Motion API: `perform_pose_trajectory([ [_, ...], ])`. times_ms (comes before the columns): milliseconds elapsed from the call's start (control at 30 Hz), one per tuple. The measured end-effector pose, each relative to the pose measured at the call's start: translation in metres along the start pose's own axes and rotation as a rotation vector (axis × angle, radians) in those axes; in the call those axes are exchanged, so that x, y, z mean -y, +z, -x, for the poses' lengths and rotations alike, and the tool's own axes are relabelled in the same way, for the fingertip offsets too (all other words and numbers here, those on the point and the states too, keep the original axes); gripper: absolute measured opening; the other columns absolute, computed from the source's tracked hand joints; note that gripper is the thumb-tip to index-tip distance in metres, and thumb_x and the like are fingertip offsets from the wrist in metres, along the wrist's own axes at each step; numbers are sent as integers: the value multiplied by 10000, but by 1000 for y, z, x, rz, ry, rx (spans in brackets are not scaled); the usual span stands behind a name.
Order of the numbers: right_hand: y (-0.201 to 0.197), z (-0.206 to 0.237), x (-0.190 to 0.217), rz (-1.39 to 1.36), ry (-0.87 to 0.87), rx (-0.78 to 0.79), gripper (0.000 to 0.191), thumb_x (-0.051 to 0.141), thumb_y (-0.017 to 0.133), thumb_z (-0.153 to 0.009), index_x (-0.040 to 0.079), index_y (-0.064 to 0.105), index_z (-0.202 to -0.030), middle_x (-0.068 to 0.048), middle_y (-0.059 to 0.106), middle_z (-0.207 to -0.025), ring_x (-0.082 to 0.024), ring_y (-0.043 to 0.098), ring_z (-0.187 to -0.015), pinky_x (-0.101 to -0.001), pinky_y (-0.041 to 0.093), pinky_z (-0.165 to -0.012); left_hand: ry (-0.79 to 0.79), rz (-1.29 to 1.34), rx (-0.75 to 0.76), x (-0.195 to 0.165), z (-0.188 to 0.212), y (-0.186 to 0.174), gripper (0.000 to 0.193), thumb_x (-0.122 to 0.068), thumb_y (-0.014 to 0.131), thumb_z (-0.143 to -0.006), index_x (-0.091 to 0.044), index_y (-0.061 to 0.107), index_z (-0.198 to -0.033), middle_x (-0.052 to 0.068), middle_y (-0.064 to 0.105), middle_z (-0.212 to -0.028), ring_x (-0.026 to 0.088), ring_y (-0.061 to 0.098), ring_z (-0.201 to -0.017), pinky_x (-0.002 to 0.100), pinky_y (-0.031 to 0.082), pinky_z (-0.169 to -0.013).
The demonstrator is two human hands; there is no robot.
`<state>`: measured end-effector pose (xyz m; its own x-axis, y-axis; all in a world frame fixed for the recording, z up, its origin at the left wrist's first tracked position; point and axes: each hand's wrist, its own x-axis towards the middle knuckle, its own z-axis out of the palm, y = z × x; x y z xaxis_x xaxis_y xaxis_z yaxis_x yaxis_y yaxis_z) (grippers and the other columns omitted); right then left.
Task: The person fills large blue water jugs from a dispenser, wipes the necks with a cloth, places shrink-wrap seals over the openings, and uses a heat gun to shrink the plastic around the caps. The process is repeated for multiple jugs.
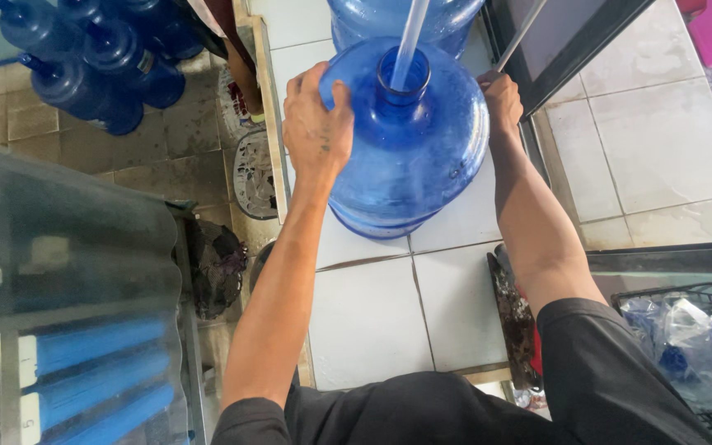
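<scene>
A large blue water jug (pixel 409 156) stands upright on a white tiled counter (pixel 372 313). A pale tube (pixel 410 37) runs down into its open neck. My left hand (pixel 316 124) grips the jug's left shoulder, fingers curled over the top. On the opposite shoulder rests my right hand (pixel 502 99), pressed against the jug's side. Both arms reach forward from a dark shirt.
A second blue jug (pixel 397 16) stands just behind the first. Several blue jugs (pixel 92 58) lie on the wet floor at the far left. A dark doorframe (pixel 570 49) borders the counter's right; bagged items sit in a wire basket (pixel 686 330) at right.
</scene>
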<state>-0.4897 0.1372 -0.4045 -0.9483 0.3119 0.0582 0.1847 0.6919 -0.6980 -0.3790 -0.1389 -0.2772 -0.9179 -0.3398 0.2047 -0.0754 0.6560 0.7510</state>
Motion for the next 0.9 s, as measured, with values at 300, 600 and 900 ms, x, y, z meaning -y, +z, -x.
perform_pose_trajectory([
  [300, 7, 2, 2, 106, 22, -4, 332, 400, 709, -885, 160, 767, -1107, -183, 736, -1063, -386, 697, -1012, -481, 522, -845, 21, 3, 13, 1, -4, -7, 447, -316, 567, -953, -92, 633, -1334, 175, 596, -1346, 350, 593, -1216, 485, 446, -1039],
  [600, 10, -2, 14, 185, 108, 39, 366, 417, 640, -952, 131, 754, -1149, -185, 732, -1117, -376, 695, -1054, -484, 531, -863, 19, 30, -3, 5, -2, -10, 451, -320, 572, -946, -104, 635, -1336, 167, 598, -1366, 349, 586, -1234, 487, 440, -1040],
  [900, 9, 2, 18, 189, 116, 84, 383, 433, 634, -965, 120, 743, -1157, -190, 720, -1146, -386, 683, -1083, -489, 523, -883, -17, 32, 9, 6, -3, -12, 456, -336, 563, -942, -114, 634, -1333, 147, 589, -1381, 333, 567, -1267, 482, 439, -1047],
])
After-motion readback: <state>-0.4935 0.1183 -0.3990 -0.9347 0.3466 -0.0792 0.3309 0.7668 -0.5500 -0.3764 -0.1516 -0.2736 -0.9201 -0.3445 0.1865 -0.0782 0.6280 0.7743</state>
